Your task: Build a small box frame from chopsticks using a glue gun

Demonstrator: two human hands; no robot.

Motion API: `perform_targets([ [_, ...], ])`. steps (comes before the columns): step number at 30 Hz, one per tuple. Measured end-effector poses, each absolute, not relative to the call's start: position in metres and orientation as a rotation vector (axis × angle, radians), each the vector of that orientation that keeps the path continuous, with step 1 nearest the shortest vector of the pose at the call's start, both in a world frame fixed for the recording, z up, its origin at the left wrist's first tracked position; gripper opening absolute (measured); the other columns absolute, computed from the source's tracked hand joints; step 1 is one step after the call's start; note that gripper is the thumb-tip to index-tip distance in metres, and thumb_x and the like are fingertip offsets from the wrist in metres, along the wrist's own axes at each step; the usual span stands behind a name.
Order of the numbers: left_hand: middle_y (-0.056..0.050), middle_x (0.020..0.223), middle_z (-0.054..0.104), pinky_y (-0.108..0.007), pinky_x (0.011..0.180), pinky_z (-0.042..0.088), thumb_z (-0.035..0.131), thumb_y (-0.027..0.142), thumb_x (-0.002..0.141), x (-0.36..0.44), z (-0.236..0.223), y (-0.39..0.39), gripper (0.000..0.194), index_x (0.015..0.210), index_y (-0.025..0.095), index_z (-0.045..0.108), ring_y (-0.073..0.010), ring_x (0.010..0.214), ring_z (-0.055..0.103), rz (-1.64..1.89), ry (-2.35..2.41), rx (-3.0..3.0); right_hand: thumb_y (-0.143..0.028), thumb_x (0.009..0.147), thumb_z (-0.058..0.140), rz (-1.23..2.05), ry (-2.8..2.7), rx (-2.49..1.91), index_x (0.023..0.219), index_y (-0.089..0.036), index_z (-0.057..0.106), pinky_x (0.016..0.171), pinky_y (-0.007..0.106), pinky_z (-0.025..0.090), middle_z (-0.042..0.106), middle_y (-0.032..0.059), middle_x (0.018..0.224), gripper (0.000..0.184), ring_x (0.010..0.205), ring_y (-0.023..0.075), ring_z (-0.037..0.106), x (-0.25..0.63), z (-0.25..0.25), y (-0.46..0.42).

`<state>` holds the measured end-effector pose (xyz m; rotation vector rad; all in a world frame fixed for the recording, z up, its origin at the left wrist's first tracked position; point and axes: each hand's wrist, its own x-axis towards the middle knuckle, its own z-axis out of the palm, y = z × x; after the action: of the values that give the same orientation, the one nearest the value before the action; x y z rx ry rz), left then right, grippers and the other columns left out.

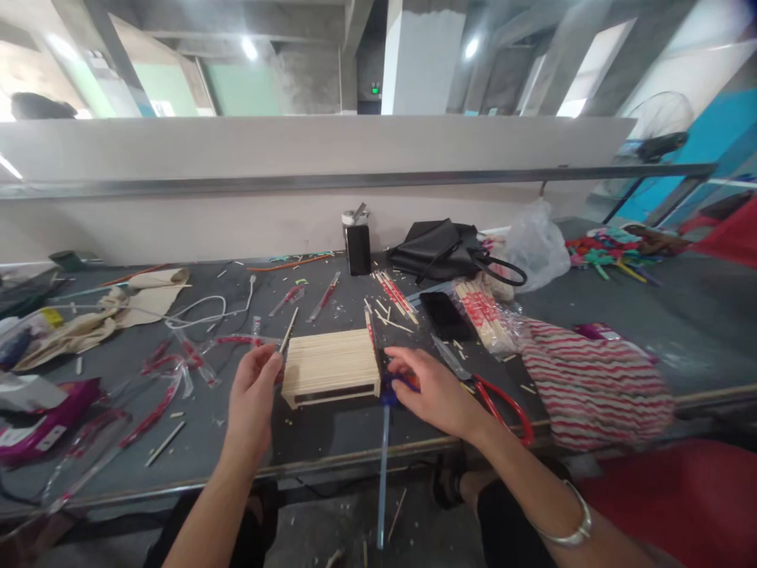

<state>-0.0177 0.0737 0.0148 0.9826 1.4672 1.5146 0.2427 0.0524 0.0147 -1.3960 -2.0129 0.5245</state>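
A small box-like piece built from pale chopsticks (332,361) laid side by side stands near the table's front edge, with an open gap along its front. At its left side, my left hand (253,384) is closed in a pinch on a single chopstick (289,328), which points up and away. On the other side, my right hand (434,392) curls around a blue glue gun (390,390), close against the piece's right side. The hand partly covers the gun. A long translucent glue stick (383,481) sticks out of it past the table edge.
Red-handled pliers or scissors (504,406), a black phone (445,316), packed chopsticks (483,314) and striped cloth (594,383) lie right. Behind are a black bag (434,248) and an upright dark phone (358,250). Plastic wrappers (192,356) and a white cable (204,308) lie left.
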Motion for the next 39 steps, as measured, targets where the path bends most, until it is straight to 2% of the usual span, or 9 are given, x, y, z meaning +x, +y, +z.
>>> perform_targets([
  [3, -0.001, 0.095, 0.065, -0.025, 0.075, 0.043, 0.067, 0.046, 0.071, -0.021, 0.007, 0.074, 0.04, 0.101, 0.019, 0.065, -0.0161, 0.087, 0.057, 1.427, 1.493, 0.991, -0.015, 0.08, 0.055, 0.524, -2.047, -1.384, 0.124, -0.017, 0.053, 0.091, 0.039, 0.046, 0.068, 0.0067, 0.101, 0.045, 0.096, 0.0209, 0.06, 0.237, 0.017, 0.052],
  [8, -0.008, 0.105, 0.069, -0.028, 0.075, 0.046, 0.066, 0.045, 0.07, -0.022, 0.002, 0.071, 0.044, 0.103, 0.016, 0.068, -0.0209, 0.094, 0.061, 1.35, 1.468, 0.939, -0.011, 0.081, 0.054, 0.54, -2.068, -1.395, 0.121, -0.019, 0.057, 0.089, 0.039, 0.047, 0.07, 0.005, 0.098, 0.041, 0.094, 0.0212, 0.061, 0.229, 0.017, 0.057],
  [16, -0.01, 0.114, 0.068, -0.035, 0.09, 0.044, 0.064, 0.044, 0.073, -0.03, 0.002, 0.069, 0.048, 0.11, 0.013, 0.067, -0.0248, 0.108, 0.06, 1.382, 1.402, 0.935, -0.009, 0.08, 0.051, 0.73, -1.914, -1.306, 0.12, -0.021, 0.06, 0.085, 0.035, 0.05, 0.071, 0.0046, 0.104, 0.043, 0.096, 0.0196, 0.065, 0.213, 0.005, 0.071],
  [25, -0.011, 0.115, 0.067, -0.031, 0.073, 0.052, 0.059, 0.048, 0.077, -0.036, 0.0, 0.068, 0.055, 0.119, 0.013, 0.062, -0.0247, 0.098, 0.061, 1.377, 1.443, 1.038, -0.007, 0.076, 0.048, 0.784, -1.833, -1.23, 0.116, -0.02, 0.063, 0.086, 0.033, 0.053, 0.073, 0.0055, 0.102, 0.045, 0.095, 0.0185, 0.069, 0.201, 0.0, 0.083],
  [31, -0.01, 0.118, 0.066, -0.027, 0.068, 0.053, 0.056, 0.046, 0.081, -0.034, 0.0, 0.066, 0.051, 0.122, 0.015, 0.06, -0.0227, 0.098, 0.061, 1.368, 1.455, 1.089, -0.008, 0.078, 0.047, 0.88, -1.805, -1.203, 0.118, -0.021, 0.063, 0.083, 0.03, 0.054, 0.074, 0.0041, 0.102, 0.045, 0.096, 0.0176, 0.069, 0.201, 0.003, 0.082],
  [39, -0.01, 0.116, 0.066, -0.027, 0.065, 0.053, 0.056, 0.044, 0.08, -0.031, -0.001, 0.067, 0.052, 0.122, 0.015, 0.06, -0.0227, 0.096, 0.06, 1.371, 1.455, 1.076, -0.006, 0.076, 0.043, 0.868, -1.829, -1.247, 0.119, -0.021, 0.062, 0.078, 0.028, 0.054, 0.075, 0.0026, 0.098, 0.049, 0.085, 0.0155, 0.07, 0.2, 0.006, 0.082],
])
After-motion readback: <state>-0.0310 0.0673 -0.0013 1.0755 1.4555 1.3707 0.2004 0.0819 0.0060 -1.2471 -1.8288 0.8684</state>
